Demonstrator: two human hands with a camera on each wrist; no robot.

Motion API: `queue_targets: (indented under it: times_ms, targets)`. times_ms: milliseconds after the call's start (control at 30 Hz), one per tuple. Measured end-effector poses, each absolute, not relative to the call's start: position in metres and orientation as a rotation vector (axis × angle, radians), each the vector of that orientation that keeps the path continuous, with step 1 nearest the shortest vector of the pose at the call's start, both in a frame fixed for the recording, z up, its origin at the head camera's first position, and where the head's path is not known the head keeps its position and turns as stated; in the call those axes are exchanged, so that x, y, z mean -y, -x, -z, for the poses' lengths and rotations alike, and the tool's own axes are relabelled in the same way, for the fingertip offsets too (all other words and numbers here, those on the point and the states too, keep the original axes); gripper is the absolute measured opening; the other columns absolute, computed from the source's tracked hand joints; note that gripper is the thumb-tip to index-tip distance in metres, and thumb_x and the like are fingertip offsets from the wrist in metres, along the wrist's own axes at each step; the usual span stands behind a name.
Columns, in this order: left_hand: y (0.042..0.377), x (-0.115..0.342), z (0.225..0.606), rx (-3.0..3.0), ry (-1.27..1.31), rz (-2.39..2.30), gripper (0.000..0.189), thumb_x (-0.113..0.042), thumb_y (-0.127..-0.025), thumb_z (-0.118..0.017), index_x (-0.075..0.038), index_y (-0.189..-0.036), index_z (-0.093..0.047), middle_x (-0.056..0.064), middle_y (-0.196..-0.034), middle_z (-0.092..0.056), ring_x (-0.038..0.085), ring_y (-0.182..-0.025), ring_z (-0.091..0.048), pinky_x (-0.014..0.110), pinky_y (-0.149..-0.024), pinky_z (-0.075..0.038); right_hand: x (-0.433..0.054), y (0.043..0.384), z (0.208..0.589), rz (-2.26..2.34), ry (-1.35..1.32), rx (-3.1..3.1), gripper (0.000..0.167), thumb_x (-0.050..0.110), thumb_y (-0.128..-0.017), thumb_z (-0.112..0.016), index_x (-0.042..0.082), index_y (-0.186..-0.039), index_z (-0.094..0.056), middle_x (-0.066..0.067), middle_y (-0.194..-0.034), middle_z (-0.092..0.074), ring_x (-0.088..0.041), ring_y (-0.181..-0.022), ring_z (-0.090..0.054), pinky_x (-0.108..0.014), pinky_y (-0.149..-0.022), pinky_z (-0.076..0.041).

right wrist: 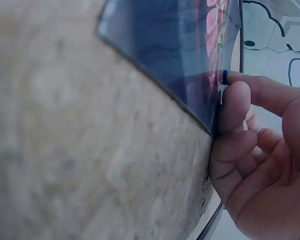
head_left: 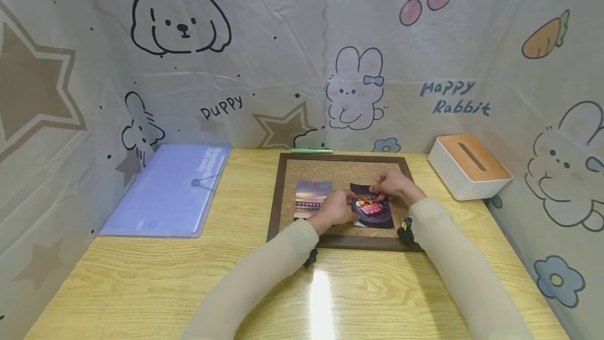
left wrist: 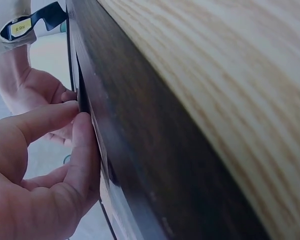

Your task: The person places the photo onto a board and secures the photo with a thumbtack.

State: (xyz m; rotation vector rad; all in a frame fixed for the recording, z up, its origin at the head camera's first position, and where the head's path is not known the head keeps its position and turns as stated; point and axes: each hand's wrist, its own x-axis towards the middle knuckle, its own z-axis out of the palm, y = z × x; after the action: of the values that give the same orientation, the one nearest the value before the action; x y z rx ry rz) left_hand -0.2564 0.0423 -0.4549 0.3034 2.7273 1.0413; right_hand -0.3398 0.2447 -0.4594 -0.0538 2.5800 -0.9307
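Note:
A photo print of a food plate on a dark ground [head_left: 384,219] lies on a framed cork board [head_left: 340,168]. My left hand [head_left: 338,208] pinches its left edge between thumb and forefinger. At the photo's top edge, my right hand [head_left: 392,183] holds a small blue push pin [right wrist: 225,77] between thumb and forefinger, its other fingers curled against the board. Whether the pin's point has entered the cork is hidden. To the left is a photo of a purple sunset sky [head_left: 306,192], with a red push pin [head_left: 315,186] at its top; my left hand partly covers it.
A translucent blue document folder [head_left: 155,193] lies at the left of the wooden table [head_left: 141,282]. A white tissue box with an orange lid [head_left: 455,172] stands at the right. Behind the board lies a green stick-like item [head_left: 311,150], against the patterned cloth wall [head_left: 283,25].

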Motion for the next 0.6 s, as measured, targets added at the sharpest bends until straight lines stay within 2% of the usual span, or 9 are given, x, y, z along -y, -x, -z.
queue_targets:
  times_ms: [167,400,600]
  targets:
    - [0.2568,-0.0421,0.4565,-2.716,-0.280,-1.053,0.060,-0.006,-0.073,-0.086,-0.006,-0.129,-0.065,0.009,-0.114,-0.070,0.021,-0.103,-0.064,0.032,-0.091,-0.053,-0.2463,0.3402,0.4620,0.943,0.072,-2.575,0.014,0.018,-0.093,-0.067,0.004,-0.094,-0.066,0.003,-0.067,-0.065,-0.008,-0.061,-0.062,-0.024,-0.055,-0.044]
    - [0.2585,-0.0393,0.4578,-2.690,-0.300,-1.075,0.062,-0.007,-0.072,-0.086,-0.004,-0.129,-0.064,0.010,-0.116,-0.070,0.023,-0.106,-0.065,0.032,-0.092,-0.054,-0.2518,0.3390,0.4624,0.989,0.117,-2.544,0.019,0.017,-0.095,-0.064,0.001,-0.104,-0.067,0.002,-0.074,-0.066,-0.009,-0.065,-0.062,-0.024,-0.057,-0.046]
    - [0.2597,-0.0346,0.4557,-2.666,-0.315,-1.098,0.059,-0.009,-0.075,-0.084,-0.004,-0.130,-0.064,0.010,-0.117,-0.071,0.023,-0.107,-0.066,0.033,-0.093,-0.054,-0.2543,0.3358,0.4586,1.019,0.129,-2.544,0.024,0.018,-0.096,-0.063,-0.001,-0.110,-0.066,-0.002,-0.081,-0.068,-0.010,-0.067,-0.064,-0.025,-0.058,-0.048]
